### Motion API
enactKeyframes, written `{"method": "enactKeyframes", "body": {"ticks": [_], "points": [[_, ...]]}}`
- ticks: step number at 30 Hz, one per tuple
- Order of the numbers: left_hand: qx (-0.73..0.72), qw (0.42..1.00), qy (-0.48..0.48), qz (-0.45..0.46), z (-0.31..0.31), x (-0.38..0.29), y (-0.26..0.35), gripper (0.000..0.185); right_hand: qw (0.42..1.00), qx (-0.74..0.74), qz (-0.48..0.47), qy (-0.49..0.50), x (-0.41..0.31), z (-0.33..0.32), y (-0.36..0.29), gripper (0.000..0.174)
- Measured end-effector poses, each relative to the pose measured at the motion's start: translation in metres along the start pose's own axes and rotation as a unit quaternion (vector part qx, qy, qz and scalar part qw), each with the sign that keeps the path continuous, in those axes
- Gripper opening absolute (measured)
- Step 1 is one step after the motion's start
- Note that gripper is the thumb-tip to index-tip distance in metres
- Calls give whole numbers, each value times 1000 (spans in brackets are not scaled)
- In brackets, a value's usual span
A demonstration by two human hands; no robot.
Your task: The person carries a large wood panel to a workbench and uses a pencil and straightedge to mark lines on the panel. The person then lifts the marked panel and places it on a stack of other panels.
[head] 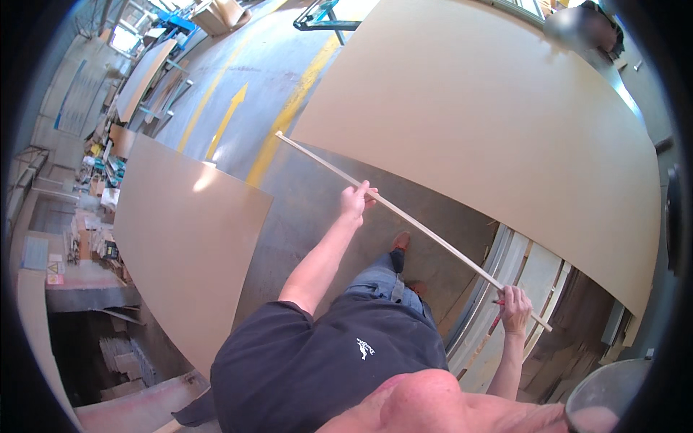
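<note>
A long thin wooden strip runs slantwise in front of my body, with a small block or lip at its far left end. My left hand grips it left of the middle, thumb along its top. Near the strip's right end my right hand is closed around it and also holds a small red object, perhaps a pencil. Beyond the strip lies a large brown board, its near edge close to the strip. Another large brown board is on my left.
A person is at the far right end of the large board. Metal profiles and pale boards lie stacked beneath its near edge. Yellow lines and an arrow mark the concrete floor. A teal metal frame stands beyond; cluttered shelves are at left.
</note>
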State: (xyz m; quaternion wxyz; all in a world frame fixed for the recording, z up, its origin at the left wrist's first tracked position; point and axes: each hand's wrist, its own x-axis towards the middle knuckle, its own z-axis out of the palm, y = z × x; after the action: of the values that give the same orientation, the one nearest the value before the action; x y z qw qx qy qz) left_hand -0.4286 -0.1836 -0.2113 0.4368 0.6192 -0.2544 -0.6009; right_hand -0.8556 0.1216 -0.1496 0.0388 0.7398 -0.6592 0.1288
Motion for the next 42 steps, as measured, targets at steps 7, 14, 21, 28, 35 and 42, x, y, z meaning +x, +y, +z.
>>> {"method": "enactKeyframes", "body": {"ticks": [7,14,21,28,35,42], "points": [[-37,997,-49,-41,16,14,-9,30,1000,-19,25,3,35,10,32,21],[-58,994,-86,-25,37,14,-20,35,997,-50,57,5,42,20,70,32],[-68,995,-73,-9,47,19,-27,34,997,-26,64,16,52,29,88,32],[-48,997,-49,-26,49,62,-53,16,990,-74,93,79,57,53,105,36],[-53,993,-100,-32,71,63,-64,27,976,-67,140,153,52,50,107,32],[4,990,-122,-66,109,37,-68,27,849,55,170,497,23,-116,107,24]]}}
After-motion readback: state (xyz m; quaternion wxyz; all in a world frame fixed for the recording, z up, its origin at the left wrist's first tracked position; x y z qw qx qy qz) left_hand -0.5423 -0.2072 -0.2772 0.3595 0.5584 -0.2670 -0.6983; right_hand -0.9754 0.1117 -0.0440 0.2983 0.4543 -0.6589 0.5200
